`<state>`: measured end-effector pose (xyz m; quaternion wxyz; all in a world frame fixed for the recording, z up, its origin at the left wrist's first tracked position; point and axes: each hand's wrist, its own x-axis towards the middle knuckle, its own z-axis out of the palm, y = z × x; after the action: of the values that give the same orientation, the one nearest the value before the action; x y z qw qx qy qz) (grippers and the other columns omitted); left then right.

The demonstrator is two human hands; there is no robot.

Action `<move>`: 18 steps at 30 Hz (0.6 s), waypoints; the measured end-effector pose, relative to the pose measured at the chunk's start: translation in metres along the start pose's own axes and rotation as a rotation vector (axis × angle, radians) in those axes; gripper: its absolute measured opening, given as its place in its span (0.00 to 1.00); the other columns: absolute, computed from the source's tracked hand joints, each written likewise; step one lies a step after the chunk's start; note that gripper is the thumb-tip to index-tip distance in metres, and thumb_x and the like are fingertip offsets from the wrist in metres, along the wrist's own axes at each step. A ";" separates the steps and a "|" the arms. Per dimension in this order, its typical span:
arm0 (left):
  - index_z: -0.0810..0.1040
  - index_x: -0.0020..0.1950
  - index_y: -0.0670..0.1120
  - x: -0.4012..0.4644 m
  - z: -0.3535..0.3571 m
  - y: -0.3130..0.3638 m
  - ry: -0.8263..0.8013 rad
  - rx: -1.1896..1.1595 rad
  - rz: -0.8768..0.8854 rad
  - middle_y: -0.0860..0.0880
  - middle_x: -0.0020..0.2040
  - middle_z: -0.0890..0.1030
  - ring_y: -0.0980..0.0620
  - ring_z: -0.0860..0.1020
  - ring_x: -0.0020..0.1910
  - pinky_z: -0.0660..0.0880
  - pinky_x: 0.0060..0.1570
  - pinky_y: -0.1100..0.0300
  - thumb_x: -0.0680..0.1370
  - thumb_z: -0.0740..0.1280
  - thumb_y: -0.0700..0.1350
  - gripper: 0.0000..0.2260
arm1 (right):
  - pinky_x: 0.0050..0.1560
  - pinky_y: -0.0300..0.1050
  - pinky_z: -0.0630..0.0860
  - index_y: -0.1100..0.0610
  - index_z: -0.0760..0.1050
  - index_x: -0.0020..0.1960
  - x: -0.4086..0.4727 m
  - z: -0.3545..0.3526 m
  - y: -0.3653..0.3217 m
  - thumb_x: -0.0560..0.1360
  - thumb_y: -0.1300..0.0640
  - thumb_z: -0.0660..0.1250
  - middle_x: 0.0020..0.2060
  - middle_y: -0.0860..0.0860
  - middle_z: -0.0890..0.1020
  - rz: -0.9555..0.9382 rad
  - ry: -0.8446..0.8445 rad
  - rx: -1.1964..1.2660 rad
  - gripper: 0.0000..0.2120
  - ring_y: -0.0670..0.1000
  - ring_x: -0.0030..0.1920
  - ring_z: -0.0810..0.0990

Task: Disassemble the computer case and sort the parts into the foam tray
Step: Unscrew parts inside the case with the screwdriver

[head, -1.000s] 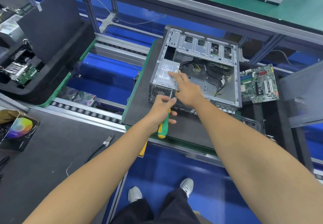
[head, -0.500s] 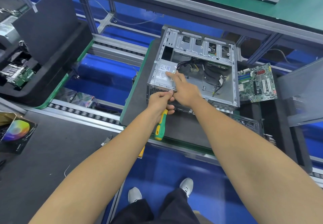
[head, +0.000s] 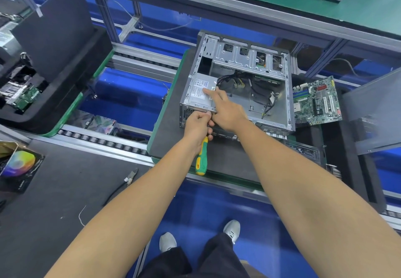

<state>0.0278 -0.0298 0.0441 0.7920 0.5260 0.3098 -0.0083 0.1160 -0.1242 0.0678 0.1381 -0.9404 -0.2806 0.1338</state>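
Blue floor (head: 217, 212) under aluminium-framed roller conveyor (head: 97, 141), green-topped bench (head: 368, 6) beyond.

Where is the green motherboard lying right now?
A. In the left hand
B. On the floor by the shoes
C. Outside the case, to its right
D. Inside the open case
C: the motherboard lies flat outside the case, just past its right wall, and neither hand touches it.
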 end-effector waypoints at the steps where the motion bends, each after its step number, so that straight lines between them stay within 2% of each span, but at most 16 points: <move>1: 0.73 0.51 0.44 0.001 0.000 0.000 0.003 0.009 0.002 0.48 0.34 0.74 0.55 0.67 0.25 0.67 0.22 0.62 0.85 0.63 0.45 0.06 | 0.48 0.50 0.73 0.36 0.51 0.79 0.000 0.000 0.000 0.73 0.58 0.63 0.82 0.48 0.51 -0.001 0.001 -0.004 0.41 0.56 0.64 0.79; 7: 0.75 0.47 0.44 0.005 0.003 -0.001 0.055 0.030 -0.044 0.52 0.28 0.68 0.57 0.62 0.22 0.62 0.21 0.65 0.85 0.58 0.44 0.10 | 0.46 0.48 0.70 0.35 0.50 0.79 0.000 0.000 0.002 0.74 0.60 0.63 0.82 0.48 0.51 -0.017 -0.005 0.006 0.41 0.55 0.67 0.76; 13: 0.72 0.44 0.46 0.003 0.007 0.007 0.042 -0.009 -0.142 0.54 0.24 0.63 0.57 0.58 0.20 0.57 0.20 0.66 0.83 0.56 0.42 0.10 | 0.47 0.48 0.68 0.34 0.50 0.79 0.001 -0.001 0.003 0.74 0.57 0.62 0.82 0.49 0.51 -0.016 -0.022 0.043 0.40 0.55 0.62 0.79; 18: 0.70 0.43 0.47 -0.002 0.009 0.012 0.010 -0.035 -0.186 0.54 0.24 0.61 0.56 0.56 0.21 0.55 0.21 0.66 0.80 0.57 0.43 0.07 | 0.46 0.48 0.68 0.33 0.50 0.78 0.001 -0.002 0.003 0.72 0.60 0.62 0.82 0.48 0.50 -0.001 -0.049 0.063 0.42 0.55 0.59 0.80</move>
<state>0.0350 -0.0328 0.0573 0.7953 0.4809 0.3616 -0.0737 0.1189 -0.1264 0.0685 0.1606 -0.9319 -0.2800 0.1657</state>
